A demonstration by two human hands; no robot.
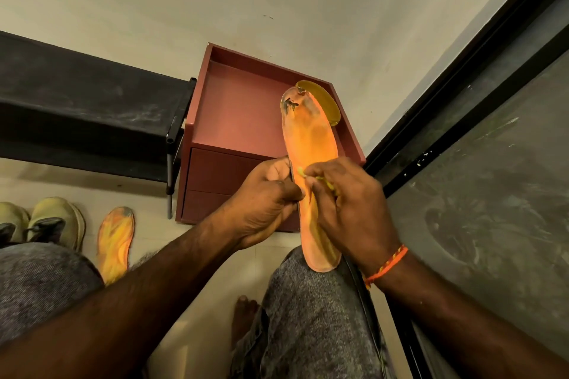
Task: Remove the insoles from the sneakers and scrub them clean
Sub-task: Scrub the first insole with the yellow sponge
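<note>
An orange insole [309, 138] stands on end, its heel resting on my right knee and its worn, dark-smudged toe pointing away from me. My left hand [264, 203] grips its left edge at mid-length. My right hand [348, 209] pinches a small yellow brush [326, 180] against the insole's face; most of the brush is hidden under my fingers. A second orange insole [115, 243] lies flat on the floor at the left. Beside it stand two pale green sneakers [58, 221], toes away from me.
A dark red drawer cabinet [234, 108] stands straight ahead against the wall, with a yellow dish [323, 98] on its top behind the insole. A black shelf [86, 114] runs along the left. A dark-framed door [462, 138] fills the right.
</note>
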